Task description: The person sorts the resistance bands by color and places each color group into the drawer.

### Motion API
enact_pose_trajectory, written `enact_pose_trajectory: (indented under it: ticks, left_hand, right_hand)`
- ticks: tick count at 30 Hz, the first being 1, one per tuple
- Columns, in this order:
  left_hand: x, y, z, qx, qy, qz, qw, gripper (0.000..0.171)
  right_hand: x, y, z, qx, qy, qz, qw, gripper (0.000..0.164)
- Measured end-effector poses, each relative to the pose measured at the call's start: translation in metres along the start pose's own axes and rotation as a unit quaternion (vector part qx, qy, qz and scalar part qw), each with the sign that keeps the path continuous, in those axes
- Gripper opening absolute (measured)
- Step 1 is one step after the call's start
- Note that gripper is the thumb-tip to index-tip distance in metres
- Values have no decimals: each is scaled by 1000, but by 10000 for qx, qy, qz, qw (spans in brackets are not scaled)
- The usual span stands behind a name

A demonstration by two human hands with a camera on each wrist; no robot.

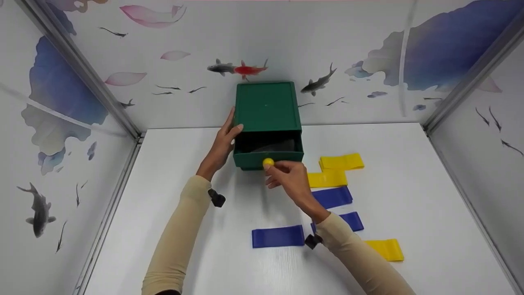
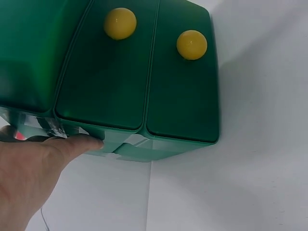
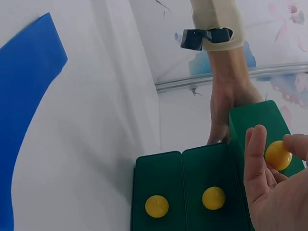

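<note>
A green drawer cabinet (image 1: 267, 107) stands against the back wall, its top drawer (image 1: 288, 156) pulled part way out. My right hand (image 1: 291, 180) pinches that drawer's round yellow knob (image 1: 268, 162) between thumb and fingers. Against the cabinet's left side lies my left hand (image 1: 221, 145), thumb near the top front corner and fingers extended along the side. Two lower drawers, each with a yellow knob (image 2: 192, 44), show flush in the left wrist view. Inside the pulled drawer is a dark grey shape (image 1: 280, 146), mostly in shadow.
Right of the cabinet on the white table (image 1: 229, 254) lie folded flat yellow strips (image 1: 342, 162) and blue strips (image 1: 332, 197), some partly behind my right arm. Another blue strip (image 1: 278, 237) lies nearer the front. Printed panels (image 1: 368, 102) enclose the back and sides.
</note>
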State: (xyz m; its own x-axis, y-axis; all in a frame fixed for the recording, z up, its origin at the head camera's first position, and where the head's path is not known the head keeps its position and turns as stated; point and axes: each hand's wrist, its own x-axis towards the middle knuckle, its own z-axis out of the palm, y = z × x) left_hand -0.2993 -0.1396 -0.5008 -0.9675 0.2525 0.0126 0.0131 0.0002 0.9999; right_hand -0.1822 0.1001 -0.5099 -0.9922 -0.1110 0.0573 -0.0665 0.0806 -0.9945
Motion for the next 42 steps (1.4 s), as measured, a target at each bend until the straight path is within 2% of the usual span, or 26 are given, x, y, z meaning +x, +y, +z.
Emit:
enact_pose_trajectory:
  ticks: [7,12,21,33,42]
  left_hand:
    - [-1,1,1,-227,75,-42,9997,81]
    - [-1,1,2,-313,159,-132,9993,79]
    - [-3,3,5,-311,286,-106,9990,77]
    - [-3,5,7,-463,331,-177,9982,79]
    - [-1,6,8,-613,400,-224,9971,79]
  right_hand:
    - [17,1,-1,78,10,-91,9999,36]
    - [27,0,0,13,96,-85,9999,32]
    - [43,0,1,58,188,-136,9997,31]
    - [56,0,1,-84,343,100,9993,32]
    - [61,0,1,-1,281,-5,9996,32]
